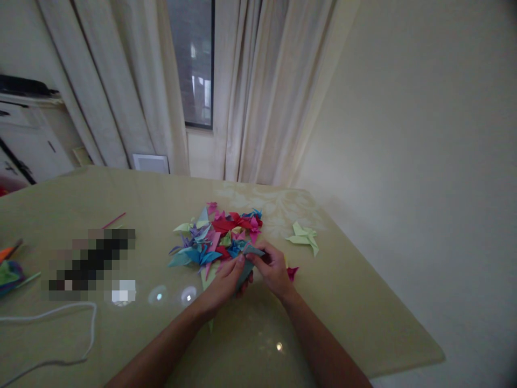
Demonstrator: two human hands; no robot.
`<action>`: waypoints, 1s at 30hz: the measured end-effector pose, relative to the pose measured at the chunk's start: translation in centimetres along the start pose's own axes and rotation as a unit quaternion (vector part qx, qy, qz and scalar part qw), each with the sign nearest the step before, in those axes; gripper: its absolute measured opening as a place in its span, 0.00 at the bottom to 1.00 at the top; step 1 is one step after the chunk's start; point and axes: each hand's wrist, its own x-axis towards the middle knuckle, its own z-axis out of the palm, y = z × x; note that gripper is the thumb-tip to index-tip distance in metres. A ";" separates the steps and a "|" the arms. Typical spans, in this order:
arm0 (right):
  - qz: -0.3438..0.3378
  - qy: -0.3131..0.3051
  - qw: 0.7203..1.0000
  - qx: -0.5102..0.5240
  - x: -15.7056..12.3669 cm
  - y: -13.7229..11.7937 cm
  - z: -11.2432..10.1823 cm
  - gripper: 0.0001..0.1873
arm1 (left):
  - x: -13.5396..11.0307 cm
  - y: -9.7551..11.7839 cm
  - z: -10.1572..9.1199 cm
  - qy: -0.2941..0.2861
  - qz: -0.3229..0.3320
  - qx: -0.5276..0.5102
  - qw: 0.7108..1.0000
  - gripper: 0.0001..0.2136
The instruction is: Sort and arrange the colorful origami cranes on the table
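Observation:
Between my two hands is a piece of folded blue-grey paper [244, 274], held above the table close to a pile of origami cranes. My left hand [228, 276] pinches its left side with the thumb on top. On the upper right part, my right hand [275, 268] grips the paper between thumb and fingers. The pile of folded paper cranes [218, 229], in red, pink, blue, purple and pale green, lies just beyond my hands. A dark pink folded paper [292, 274] pokes out beside my right hand. Some fingers are hidden behind the paper.
A pale green paper crane [305, 237] lies apart on the right of the glossy table [355, 312]. A white cable [92, 328] curves at the lower left, near a blurred-out dark item [95, 261]. Colourful items [11, 272] sit at the left edge. Curtains and a wall stand behind.

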 end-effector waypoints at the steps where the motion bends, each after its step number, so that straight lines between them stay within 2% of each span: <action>1: -0.011 0.004 1.000 -0.013 -0.1 0.1 0.1 0.15 | -0.1 0.0 0.0 0.006 -0.011 -0.004 1.000 0.36; 4: -0.027 0.014 0.999 -0.020 -0.1 0.5 0.1 0.14 | -0.1 0.1 0.0 0.009 -0.039 -0.016 0.999 0.37; 10: -0.020 -0.006 0.997 0.077 0.0 0.4 0.4 0.14 | -0.1 0.6 -0.1 0.003 -0.043 -0.038 0.998 0.39; 17: -0.003 0.010 0.998 0.055 -0.1 0.3 0.4 0.17 | 0.0 0.5 -0.2 -0.020 -0.015 -0.024 0.999 0.39; 23: 0.006 0.016 0.996 0.089 -0.1 0.4 0.8 0.17 | -0.2 0.7 -0.2 -0.024 -0.014 -0.009 1.000 0.40; 30: 0.003 -0.026 0.999 0.046 -0.3 0.2 0.5 0.17 | -0.3 0.7 -0.2 -0.039 -0.012 0.007 0.999 0.38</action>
